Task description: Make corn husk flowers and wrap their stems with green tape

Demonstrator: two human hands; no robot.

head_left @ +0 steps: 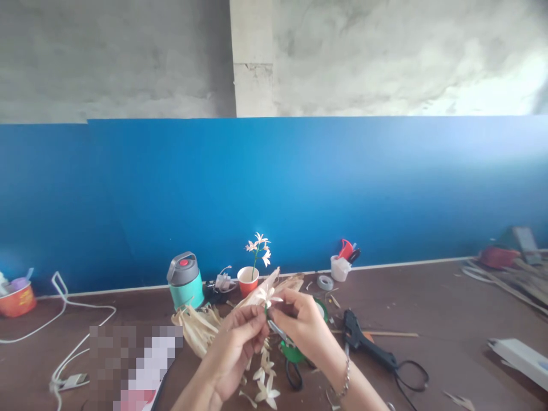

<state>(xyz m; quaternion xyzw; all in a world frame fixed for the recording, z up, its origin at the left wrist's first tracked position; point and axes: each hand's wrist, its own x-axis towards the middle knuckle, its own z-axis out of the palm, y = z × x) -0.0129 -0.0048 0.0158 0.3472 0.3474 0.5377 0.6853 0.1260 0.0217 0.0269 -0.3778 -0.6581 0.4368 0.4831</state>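
A pale artificial flower with narrow petals stands upright on a green stem between my hands. My left hand is closed, thumb and fingers pinched round the stem just under the petals. My right hand is closed too, its fingertips meeting the stem from the other side. A silver, blade-like piece shows below my right fingers; whether they touch it I cannot tell. Under my hands lie loose cream flowers and dried husks. Green material is partly hidden by my right wrist.
Behind stands a paper cup holding a finished flower stem. A teal flask is to its left. On the right are a black glue gun, a tape roll and a white cup of tools. White cable lies left.
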